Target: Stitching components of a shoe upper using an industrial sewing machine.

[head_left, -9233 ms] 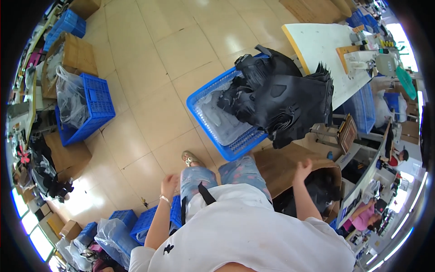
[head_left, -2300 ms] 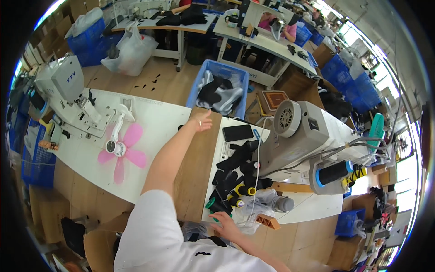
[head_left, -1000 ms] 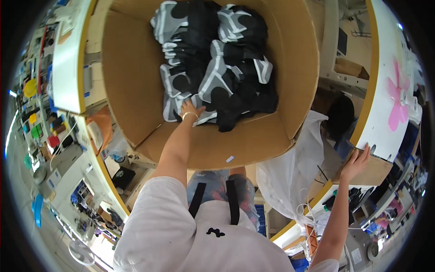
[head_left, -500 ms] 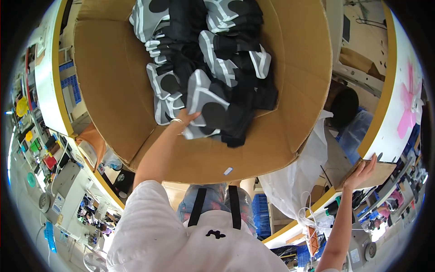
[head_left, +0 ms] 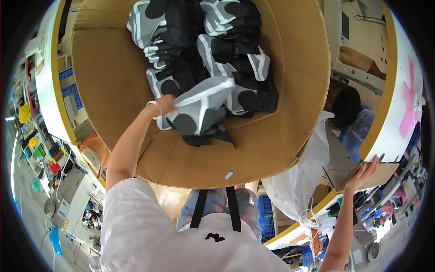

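My left hand (head_left: pixel 165 104) reaches into a large cardboard box and is closed on the edge of a grey-and-black fabric piece (head_left: pixel 204 106). That piece has white trim and a dark round patch; it looks blurred and hangs over the near part of the box. Beyond it lie heaps of similar fabric pieces (head_left: pixel 152 22), partly overlapping, with black ends toward the middle. Away to the right, my right hand (head_left: pixel 362 174) rests with fingers stretched out on a brown board (head_left: pixel 383 175) at the table's corner.
The tall cardboard box (head_left: pixel 108 86) stands right in front of me. White-topped tables with yellow edges (head_left: pixel 369 131) flank it. A white plastic bag (head_left: pixel 297 181) hangs at its right, near a blue crate (head_left: pixel 266 215). A small white label (head_left: pixel 229 175) lies inside the box's near wall.
My left hand has moved left and slightly up, swinging the fabric piece left and turning it. More of the pieces on the right now show. My right hand has stayed at the table corner.
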{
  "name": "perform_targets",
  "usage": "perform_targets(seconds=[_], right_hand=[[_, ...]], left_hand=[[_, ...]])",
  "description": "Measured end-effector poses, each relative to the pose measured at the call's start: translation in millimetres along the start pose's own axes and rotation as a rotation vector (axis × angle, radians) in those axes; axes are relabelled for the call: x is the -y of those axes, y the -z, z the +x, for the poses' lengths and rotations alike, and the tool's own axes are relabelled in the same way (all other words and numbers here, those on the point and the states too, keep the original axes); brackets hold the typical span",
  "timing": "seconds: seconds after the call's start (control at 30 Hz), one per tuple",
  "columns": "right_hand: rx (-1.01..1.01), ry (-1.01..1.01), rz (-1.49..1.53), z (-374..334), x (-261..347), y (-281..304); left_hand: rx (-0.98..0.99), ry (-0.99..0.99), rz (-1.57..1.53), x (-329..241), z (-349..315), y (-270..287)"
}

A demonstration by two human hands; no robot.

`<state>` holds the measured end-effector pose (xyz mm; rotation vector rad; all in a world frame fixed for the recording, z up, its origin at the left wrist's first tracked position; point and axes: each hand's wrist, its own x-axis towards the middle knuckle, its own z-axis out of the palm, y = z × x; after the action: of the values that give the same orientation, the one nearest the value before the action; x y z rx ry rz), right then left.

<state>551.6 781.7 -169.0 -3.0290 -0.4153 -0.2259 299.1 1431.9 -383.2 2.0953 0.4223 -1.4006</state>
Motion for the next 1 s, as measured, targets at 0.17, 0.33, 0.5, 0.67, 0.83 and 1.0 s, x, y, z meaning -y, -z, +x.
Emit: perform_targets(seconds=[0.17, 0.33, 0.5, 0.67, 0.83, 1.0], right_hand=[[0.009, -0.027, 0.015, -1, -1, -1], [0.025, -0.012, 0.006, 0, -2, -2], [0.048, -0.039, 0.019, -1, 0, -4], [0.058, -0.029, 0.035, 0, 2, -5], [0.042, -0.020, 0.007, 2, 2, -3], [0.018, -0.054, 0.028, 0, -1, 0]], left_hand=[[-0.231, -0.422, 0.155, -80, 126, -13], [-0.416, -0.313, 0.239, -143, 241, -22], [-0.151, 0.036, 0.171, -145, 292, 1], [-0.101, 0.063, 0.463, -146, 276, -13], [-0.264, 0.041, 0.194, -158, 194, -54], [-0.403, 0.127, -0.015, -176, 80, -94]])
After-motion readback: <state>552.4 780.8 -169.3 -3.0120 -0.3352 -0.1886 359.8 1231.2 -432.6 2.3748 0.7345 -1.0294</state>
